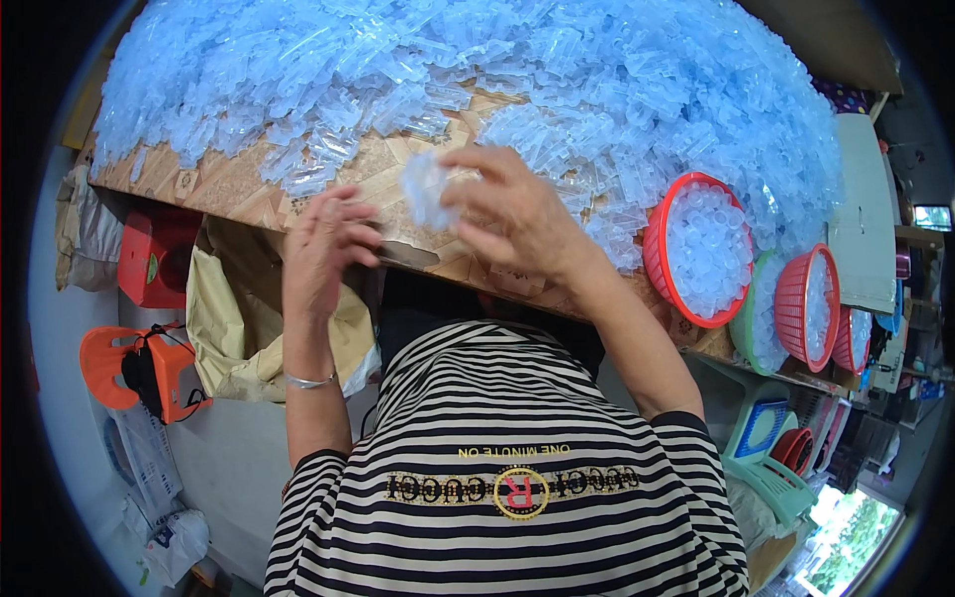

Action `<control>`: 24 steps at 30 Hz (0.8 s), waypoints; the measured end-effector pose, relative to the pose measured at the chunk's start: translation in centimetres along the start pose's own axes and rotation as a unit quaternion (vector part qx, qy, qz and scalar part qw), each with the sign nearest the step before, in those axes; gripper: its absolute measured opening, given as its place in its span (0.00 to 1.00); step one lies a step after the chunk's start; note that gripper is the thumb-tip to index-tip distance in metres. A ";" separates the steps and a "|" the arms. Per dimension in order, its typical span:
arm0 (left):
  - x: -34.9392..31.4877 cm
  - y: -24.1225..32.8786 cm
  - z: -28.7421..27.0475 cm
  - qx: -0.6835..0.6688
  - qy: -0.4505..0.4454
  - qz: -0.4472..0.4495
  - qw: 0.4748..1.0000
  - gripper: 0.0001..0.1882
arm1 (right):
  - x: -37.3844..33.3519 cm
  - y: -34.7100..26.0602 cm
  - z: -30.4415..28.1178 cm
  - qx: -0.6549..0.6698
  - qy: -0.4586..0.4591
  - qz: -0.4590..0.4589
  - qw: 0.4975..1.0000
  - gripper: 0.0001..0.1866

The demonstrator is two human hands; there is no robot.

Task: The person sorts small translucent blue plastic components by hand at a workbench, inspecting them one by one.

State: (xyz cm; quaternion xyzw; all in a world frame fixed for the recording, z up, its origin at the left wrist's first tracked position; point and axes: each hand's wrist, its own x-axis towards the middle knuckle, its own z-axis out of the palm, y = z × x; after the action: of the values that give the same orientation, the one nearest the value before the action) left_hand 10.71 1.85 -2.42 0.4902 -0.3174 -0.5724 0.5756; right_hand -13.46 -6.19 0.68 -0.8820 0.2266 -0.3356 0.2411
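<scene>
My right hand [517, 214] reaches over the table's front edge with its fingers curled. At its fingertips is a small cluster of clear plastic pieces [426, 189], smeared by motion, so their exact shape cannot be made out. My left hand [328, 244] is at the same edge, above an open tan sack [234, 323]. Its fingers are apart and nothing shows in them. Beyond both hands, a large heap of clear, narrow plastic pieces [597, 80] covers most of the wood-patterned table [383, 164]. A few loose ones lie close to my hands.
At the right stand a red basket [657, 254] of small clear round pieces, a green basket [744, 333] and more red baskets [793, 303]. A red container [149, 254] and an orange stool [109, 368] are at the left. A pale green chair [771, 478] stands lower right.
</scene>
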 end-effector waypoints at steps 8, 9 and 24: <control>0.5 -0.5 3.3 -0.087 -0.283 -0.198 0.934 0.26 | -2.0 -1.6 -1.6 0.043 -0.129 -0.046 0.990 0.18; 0.5 -0.5 3.5 -0.104 -0.262 -0.216 0.935 0.23 | -2.0 -1.7 -1.9 0.098 -0.115 0.008 0.989 0.18; 1.3 -2.9 5.1 -0.348 -0.138 -0.139 0.917 0.19 | 2.6 5.6 -0.8 -0.346 -0.029 0.256 0.902 0.27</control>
State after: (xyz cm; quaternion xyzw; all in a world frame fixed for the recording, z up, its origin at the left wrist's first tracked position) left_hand 5.20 0.01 -3.74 0.2141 -0.1026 -0.7828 0.5752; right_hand -13.62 -12.21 -0.77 -0.8310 0.5392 -0.1367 0.0053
